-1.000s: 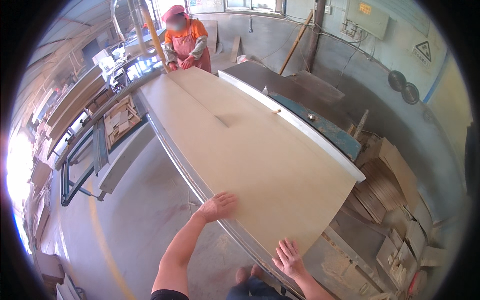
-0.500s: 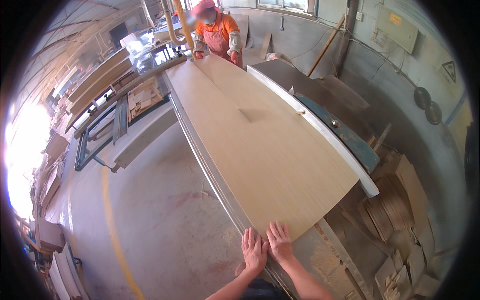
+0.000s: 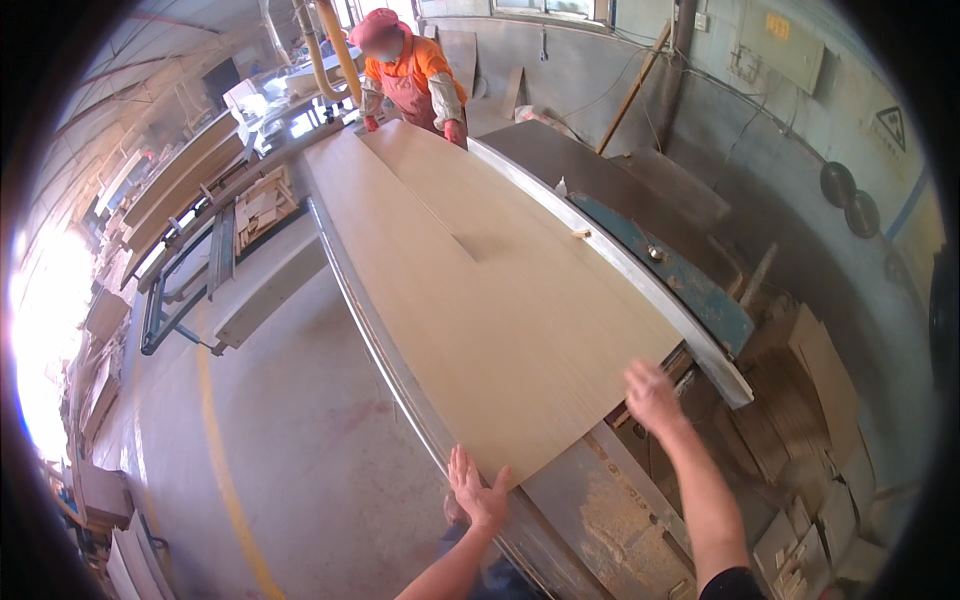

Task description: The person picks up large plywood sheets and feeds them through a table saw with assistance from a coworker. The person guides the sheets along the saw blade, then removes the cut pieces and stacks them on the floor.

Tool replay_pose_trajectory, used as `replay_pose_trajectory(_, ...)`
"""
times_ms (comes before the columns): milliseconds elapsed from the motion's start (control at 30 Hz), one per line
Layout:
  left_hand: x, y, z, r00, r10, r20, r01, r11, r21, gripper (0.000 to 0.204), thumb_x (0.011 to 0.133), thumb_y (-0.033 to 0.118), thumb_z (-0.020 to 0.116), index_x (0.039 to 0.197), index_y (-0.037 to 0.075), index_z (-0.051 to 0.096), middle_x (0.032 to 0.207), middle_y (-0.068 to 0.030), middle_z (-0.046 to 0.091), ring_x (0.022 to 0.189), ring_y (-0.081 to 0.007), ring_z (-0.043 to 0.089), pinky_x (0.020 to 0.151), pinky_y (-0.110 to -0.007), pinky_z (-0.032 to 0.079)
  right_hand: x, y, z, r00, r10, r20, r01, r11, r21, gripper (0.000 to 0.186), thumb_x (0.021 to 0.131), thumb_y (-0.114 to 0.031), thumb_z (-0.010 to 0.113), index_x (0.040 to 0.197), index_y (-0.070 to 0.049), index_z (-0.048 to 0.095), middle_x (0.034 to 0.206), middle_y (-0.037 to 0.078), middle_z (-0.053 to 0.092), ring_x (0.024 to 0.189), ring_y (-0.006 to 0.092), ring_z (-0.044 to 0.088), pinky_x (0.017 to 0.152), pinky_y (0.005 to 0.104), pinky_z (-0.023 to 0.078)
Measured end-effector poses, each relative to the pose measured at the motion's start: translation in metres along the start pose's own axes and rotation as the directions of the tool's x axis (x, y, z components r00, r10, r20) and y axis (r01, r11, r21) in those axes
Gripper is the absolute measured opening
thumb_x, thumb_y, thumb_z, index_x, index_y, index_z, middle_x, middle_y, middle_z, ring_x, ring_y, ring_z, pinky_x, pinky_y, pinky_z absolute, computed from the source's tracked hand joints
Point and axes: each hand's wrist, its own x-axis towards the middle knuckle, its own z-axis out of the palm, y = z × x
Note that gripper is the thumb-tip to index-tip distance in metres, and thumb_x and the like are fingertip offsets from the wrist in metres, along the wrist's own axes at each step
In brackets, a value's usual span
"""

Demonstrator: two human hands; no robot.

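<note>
Pale wooden panel (image 3: 510,320) lies flat on the tabletop (image 3: 585,505), beside a white rail (image 3: 625,265); a slit runs in from its far end. Left hand (image 3: 479,493): fingers spread, at the near left corner. Right hand (image 3: 653,397): blurred, fingers curled, near right corner; grip cannot be told. Co-worker (image 3: 408,85) at far end.

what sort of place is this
Probably a woodworking workshop: a large wood-look panel lies along a long machine table, wood offcuts are heaped over on the left, and what looks like sawdust is spread near the panel's near end.
</note>
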Motion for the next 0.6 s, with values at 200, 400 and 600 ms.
replay_pose_trajectory(200,0.008,-0.001,-0.011,1.0,-0.009,0.018,0.009,1.0,0.017,0.084,0.073,0.032,0.09,0.141,-0.005,0.056,0.159,-0.0186,0.046,0.15,-0.0395,0.036,0.123,-0.051,0.03,0.007,0.084,0.018,0.945,-0.182,0.272,0.239,0.951,-0.195,0.045,0.094,-0.008,0.057,0.139,-0.01,0.062,0.148,0.017,0.055,0.142,0.0335,0.049,0.118,0.0428,0.043)
replay_pose_trajectory(400,0.018,-0.012,-0.008,1.0,0.023,0.001,-0.023,1.0,-0.005,0.09,0.069,0.028,0.091,0.145,-0.003,0.052,0.16,-0.018,0.045,0.15,-0.041,0.037,0.122,-0.052,0.031,0.025,0.085,0.032,0.891,-0.344,0.296,0.419,0.874,-0.247,0.049,0.096,-0.01,0.055,0.144,-0.018,0.059,0.151,0.019,0.051,0.139,0.0362,0.051,0.113,0.0404,0.05)
replay_pose_trajectory(600,0.036,-0.022,-0.008,1.0,-0.028,0.01,0.028,0.999,0.017,0.094,0.069,0.029,0.09,0.148,-0.002,0.05,0.16,-0.0188,0.043,0.15,-0.0406,0.036,0.123,-0.051,0.03,0.055,0.079,0.045,0.819,-0.38,0.429,0.537,0.772,-0.341,0.055,0.099,-0.011,0.052,0.153,-0.022,0.05,0.15,0.025,0.05,0.135,0.0414,0.055,0.113,0.0406,0.049)
